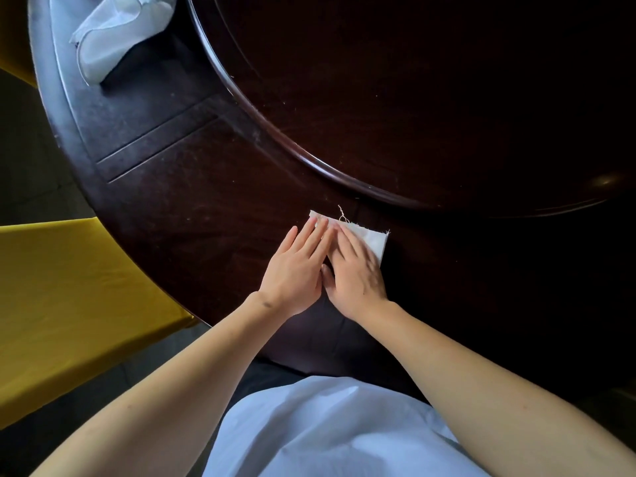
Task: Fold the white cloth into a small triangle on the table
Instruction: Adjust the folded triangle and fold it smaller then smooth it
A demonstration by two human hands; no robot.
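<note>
A small folded white cloth (373, 237) lies flat on the dark wooden table (192, 215), close to the near edge. Loose threads stick out of its far edge and right corner. My left hand (296, 270) rests flat on its left part, fingers straight and together. My right hand (354, 270) lies flat on the cloth beside the left one, the two touching. Both palms press down; neither grips the cloth. Most of the cloth is hidden under my hands, so I cannot tell its outline.
A raised round turntable (413, 98) fills the table's middle, its rim just beyond the cloth. A white plastic bag (113, 32) lies at the far left. A yellow chair seat (69, 304) stands left of the table. My white garment (327, 432) is at the bottom.
</note>
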